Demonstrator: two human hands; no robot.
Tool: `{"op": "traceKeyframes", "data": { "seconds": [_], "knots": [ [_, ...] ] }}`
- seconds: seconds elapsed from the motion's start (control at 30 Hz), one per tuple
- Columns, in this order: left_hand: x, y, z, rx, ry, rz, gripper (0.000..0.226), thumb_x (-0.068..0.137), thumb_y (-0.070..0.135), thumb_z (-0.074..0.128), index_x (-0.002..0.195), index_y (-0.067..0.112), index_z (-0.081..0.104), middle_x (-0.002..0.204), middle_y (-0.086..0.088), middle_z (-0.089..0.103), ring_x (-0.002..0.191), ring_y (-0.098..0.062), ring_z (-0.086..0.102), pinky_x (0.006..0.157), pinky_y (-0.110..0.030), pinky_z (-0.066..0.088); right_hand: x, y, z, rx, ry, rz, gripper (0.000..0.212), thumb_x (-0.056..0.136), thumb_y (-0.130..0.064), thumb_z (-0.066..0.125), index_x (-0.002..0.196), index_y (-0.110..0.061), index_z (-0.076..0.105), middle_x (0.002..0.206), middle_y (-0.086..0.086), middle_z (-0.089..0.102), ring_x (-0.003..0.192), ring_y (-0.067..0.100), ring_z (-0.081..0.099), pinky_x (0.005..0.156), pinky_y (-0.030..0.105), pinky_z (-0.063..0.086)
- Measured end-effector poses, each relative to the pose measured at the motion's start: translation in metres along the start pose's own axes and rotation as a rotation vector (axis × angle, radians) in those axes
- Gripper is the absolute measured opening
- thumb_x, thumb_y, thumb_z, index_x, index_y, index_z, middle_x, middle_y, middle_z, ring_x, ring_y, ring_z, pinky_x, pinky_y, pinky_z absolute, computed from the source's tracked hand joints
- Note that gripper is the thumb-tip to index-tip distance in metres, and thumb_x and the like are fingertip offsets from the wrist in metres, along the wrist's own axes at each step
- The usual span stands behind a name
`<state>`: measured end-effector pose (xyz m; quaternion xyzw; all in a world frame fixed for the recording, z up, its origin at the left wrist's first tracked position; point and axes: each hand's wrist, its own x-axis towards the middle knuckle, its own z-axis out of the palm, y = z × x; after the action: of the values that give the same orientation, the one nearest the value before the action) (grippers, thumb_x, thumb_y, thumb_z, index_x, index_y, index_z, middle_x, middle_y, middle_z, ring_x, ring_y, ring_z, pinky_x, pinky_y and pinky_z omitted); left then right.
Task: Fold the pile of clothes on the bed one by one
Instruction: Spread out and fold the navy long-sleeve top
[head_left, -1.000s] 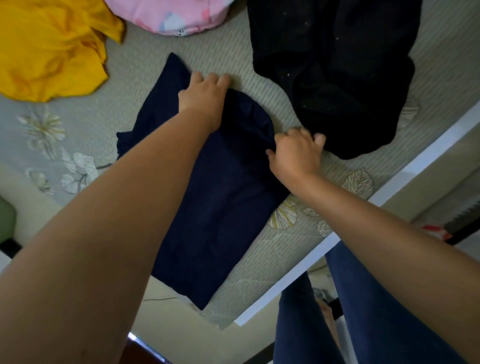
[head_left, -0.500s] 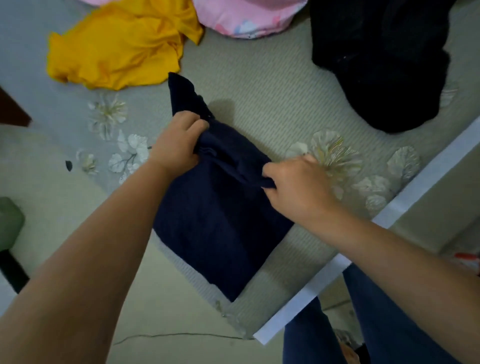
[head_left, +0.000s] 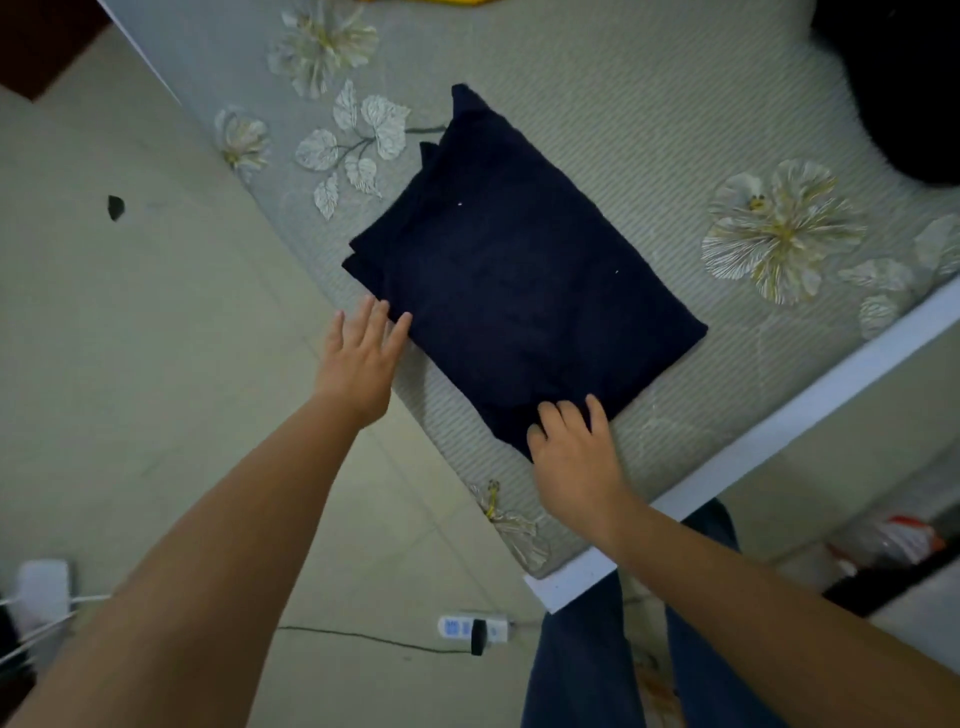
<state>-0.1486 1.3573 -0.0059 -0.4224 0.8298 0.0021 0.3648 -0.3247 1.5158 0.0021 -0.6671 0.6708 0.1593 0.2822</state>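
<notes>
So the folded navy garment (head_left: 519, 280) sits near the bed's (head_left: 649, 104) foot corner, long axis running diagonally away from me. Right hand (head_left: 574, 452) rests flat on its near corner, fingers loose; left hand (head_left: 358, 358) is spread, fingertips just touching the left edge. Soft matte knit on a ribbed floral bedsheet. Black clothing (head_left: 904, 88) waits at the far right edge.
</notes>
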Motion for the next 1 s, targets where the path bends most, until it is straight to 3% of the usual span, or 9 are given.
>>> {"op": "traceKeyframes", "data": {
  "seconds": [0.1, 0.17, 0.3, 0.4, 0.5, 0.57, 0.7, 0.87, 1.0],
  "knots": [
    [-0.007, 0.014, 0.01, -0.137, 0.215, 0.054, 0.077, 0.09, 0.013, 0.047, 0.147, 0.015, -0.005, 0.154, -0.013, -0.007, 0.141, -0.029, -0.011, 0.113, -0.042, -0.006, -0.005, -0.01, 0.005, -0.004, 0.28, 0.054, 0.067, 0.053, -0.039, 0.084, 0.108, -0.006, 0.067, 0.114, 0.015, 0.064, 0.105, 0.026, 0.062, 0.09, 0.054, 0.044],
    [-0.006, 0.021, 0.012, -0.157, 0.265, 0.122, 0.078, 0.089, 0.011, 0.048, 0.147, 0.014, -0.005, 0.155, -0.01, -0.008, 0.141, -0.028, -0.011, 0.113, -0.04, -0.009, 0.002, -0.021, 0.007, -0.012, 0.387, 0.085, 0.085, 0.043, -0.048, 0.085, 0.113, -0.005, 0.064, 0.118, 0.017, 0.062, 0.106, 0.029, 0.062, 0.085, 0.055, 0.046],
    [0.006, 0.033, 0.018, -0.141, 0.238, 0.16, 0.076, 0.091, 0.01, 0.041, 0.144, 0.012, -0.014, 0.154, -0.006, -0.016, 0.141, -0.023, -0.015, 0.113, -0.037, -0.009, 0.032, -0.037, 0.013, -0.084, 0.256, 0.195, 0.09, 0.081, -0.053, 0.057, 0.144, -0.003, 0.015, 0.151, 0.021, 0.016, 0.139, 0.032, 0.019, 0.108, 0.057, 0.009],
    [0.012, 0.033, 0.02, -0.159, 0.188, 0.185, 0.075, 0.092, 0.011, 0.039, 0.144, 0.012, -0.014, 0.154, -0.005, -0.017, 0.142, -0.02, -0.013, 0.114, -0.036, -0.006, 0.048, -0.035, 0.029, -0.138, 0.181, 0.214, 0.071, 0.098, -0.039, 0.028, 0.142, 0.0, -0.012, 0.152, 0.022, -0.007, 0.141, 0.035, -0.001, 0.102, 0.056, -0.016],
    [0.013, 0.031, 0.02, -0.2, 0.168, 0.194, 0.074, 0.092, 0.013, 0.04, 0.145, 0.013, -0.012, 0.154, -0.005, -0.015, 0.142, -0.019, -0.011, 0.114, -0.035, -0.005, 0.052, -0.032, 0.029, -0.269, 0.314, 0.197, 0.056, 0.094, -0.027, 0.032, 0.143, -0.003, 0.021, 0.147, 0.014, 0.033, 0.132, 0.022, 0.037, 0.11, 0.043, 0.024],
    [0.011, 0.032, 0.017, -0.23, 0.165, 0.197, 0.073, 0.092, 0.015, 0.041, 0.146, 0.013, -0.009, 0.154, -0.004, -0.014, 0.142, -0.018, -0.009, 0.114, -0.036, -0.005, 0.051, -0.025, 0.019, -0.289, 0.482, 0.183, 0.047, 0.08, -0.027, 0.042, 0.124, -0.02, 0.057, 0.113, -0.007, 0.066, 0.094, 0.005, 0.062, 0.089, 0.026, 0.046],
    [0.008, 0.035, 0.012, -0.26, 0.199, 0.163, 0.068, 0.094, 0.022, 0.042, 0.147, 0.014, 0.001, 0.155, -0.004, -0.002, 0.143, -0.019, -0.001, 0.114, -0.039, -0.001, 0.041, -0.008, 0.004, -0.177, 0.628, 0.139, 0.031, 0.061, -0.016, 0.06, 0.088, -0.021, 0.075, 0.068, -0.009, 0.066, 0.061, 0.006, 0.061, 0.077, 0.027, 0.049],
    [0.0, 0.052, -0.009, -0.346, 0.654, 0.237, 0.047, 0.068, 0.0, 0.075, 0.113, 0.005, 0.064, 0.118, -0.026, 0.059, 0.109, -0.042, 0.057, 0.09, -0.064, 0.037, 0.007, 0.021, -0.006, -0.049, 0.804, 0.057, 0.043, 0.068, -0.007, 0.035, 0.086, -0.008, 0.074, 0.071, 0.0, 0.069, 0.059, 0.017, 0.063, 0.076, 0.035, 0.029],
    [0.002, 0.077, -0.018, -0.313, 0.754, 0.388, 0.031, 0.079, 0.001, 0.049, 0.103, 0.0, 0.068, 0.104, -0.027, 0.065, 0.093, -0.042, 0.064, 0.075, -0.062, 0.045, -0.035, 0.062, 0.012, -0.077, 0.782, 0.042, 0.044, 0.066, -0.003, 0.036, 0.088, -0.006, 0.073, 0.081, 0.003, 0.072, 0.065, 0.017, 0.066, 0.074, 0.034, 0.028]
  ]
}}
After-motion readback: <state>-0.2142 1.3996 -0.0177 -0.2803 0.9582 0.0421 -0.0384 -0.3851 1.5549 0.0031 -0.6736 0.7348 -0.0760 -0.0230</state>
